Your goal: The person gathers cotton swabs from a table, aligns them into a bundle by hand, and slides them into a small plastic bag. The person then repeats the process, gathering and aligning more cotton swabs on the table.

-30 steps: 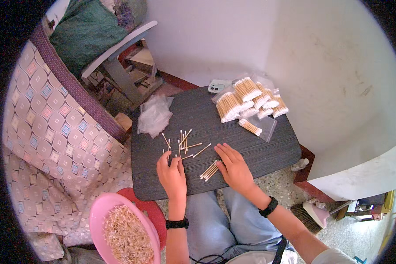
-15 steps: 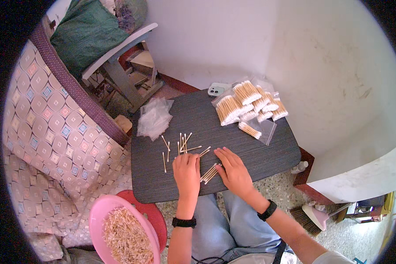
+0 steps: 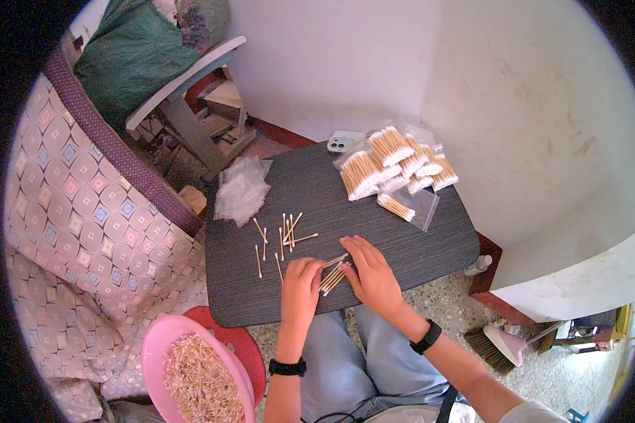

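Over the dark table (image 3: pixel 243 299), the two hands come close together near its front edge, and between them lies the small bundle of cotton swabs (image 3: pixel 334 279), slanted, white tips toward the front. The left hand (image 3: pixel 301 289) is half curled, its fingertips at the left side of the bundle; a swab reaches out from them toward the other hand, but whether they pinch it can't be told, as the back of the hand covers the grip. Across from it, the right hand (image 3: pixel 374 276) is fairly open, fingers nearly straight and thumb spread, resting beside the bundle and hiding the swabs' far ends. Whether it presses on any of them can't be made out.

Farther in, loose swabs (image 3: pixel 289 229) lie scattered, some crossing so that a count is tricky; one nearer the left hand is partly hidden behind it. Clear bags (image 3: pixel 243 190) overlap at the left, their edges blurring together. Back right, packed bags of swabs (image 3: pixel 395 162) pile up, the lower ones mostly covered, with a phone (image 3: pixel 342 142) just beside them. Down at the left, the pink basin (image 3: pixel 152 345) full of swabs is cut off by the lower edge and hides part of a red stool (image 3: pixel 254 352).
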Demonstrator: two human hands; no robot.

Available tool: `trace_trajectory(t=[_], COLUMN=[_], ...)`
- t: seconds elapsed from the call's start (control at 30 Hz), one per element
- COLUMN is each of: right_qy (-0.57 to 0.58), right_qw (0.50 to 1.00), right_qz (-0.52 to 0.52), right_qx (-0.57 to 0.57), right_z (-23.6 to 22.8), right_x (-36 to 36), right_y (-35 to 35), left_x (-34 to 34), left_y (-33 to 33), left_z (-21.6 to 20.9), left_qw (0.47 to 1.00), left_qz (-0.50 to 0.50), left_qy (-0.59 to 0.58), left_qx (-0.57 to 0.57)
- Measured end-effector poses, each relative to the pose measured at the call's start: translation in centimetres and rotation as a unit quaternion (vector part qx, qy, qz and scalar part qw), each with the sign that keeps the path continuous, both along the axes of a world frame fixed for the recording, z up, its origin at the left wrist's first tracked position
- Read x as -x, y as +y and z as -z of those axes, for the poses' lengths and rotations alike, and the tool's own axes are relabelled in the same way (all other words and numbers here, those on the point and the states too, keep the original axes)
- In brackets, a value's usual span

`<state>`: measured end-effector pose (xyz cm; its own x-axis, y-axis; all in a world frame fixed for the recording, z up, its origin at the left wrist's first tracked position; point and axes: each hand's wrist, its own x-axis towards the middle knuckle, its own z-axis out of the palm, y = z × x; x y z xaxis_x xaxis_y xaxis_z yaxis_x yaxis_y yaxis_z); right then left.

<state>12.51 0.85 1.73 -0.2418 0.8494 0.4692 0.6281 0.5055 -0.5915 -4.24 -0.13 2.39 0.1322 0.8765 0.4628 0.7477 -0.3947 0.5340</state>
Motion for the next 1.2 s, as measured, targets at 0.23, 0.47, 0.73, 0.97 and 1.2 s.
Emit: trace_trajectory(t=[0.23, 0.47, 0.73, 0.97, 1.2], right_qy=[-0.038, -0.027, -0.020, -0.029, -0.008], right_qw=[0.999, 0.999, 0.999, 0.999, 1.000], right_qz=[-0.007, -0.001, -0.003, -0.007, 0.002], right_qx=[-0.027, -0.031, -0.029, -0.024, -0.021], right_z=[-0.1, 0.2, 0.2, 0.4, 0.1], right_x=[0.2, 0.0, 0.2, 0.0, 0.1], right_y=[-0.2, -0.1, -0.1, 0.1, -0.1], left_x=[1.2, 2.9, 2.6, 0.7, 1.5], left_y=[-2.3, -2.5, -2.9, 0.1, 1.2], left_z=[-0.8, 0.2, 0.5, -0.2, -0.3], left_qw=[0.969, 0.945, 0.968, 0.995, 0.974], left_qz=[-0.234, -0.287, -0.225, -0.100, -0.219], left_qy=[0.062, 0.158, 0.109, -0.018, 0.043], left_qx=[-0.054, 0.005, -0.030, -0.002, 0.037])
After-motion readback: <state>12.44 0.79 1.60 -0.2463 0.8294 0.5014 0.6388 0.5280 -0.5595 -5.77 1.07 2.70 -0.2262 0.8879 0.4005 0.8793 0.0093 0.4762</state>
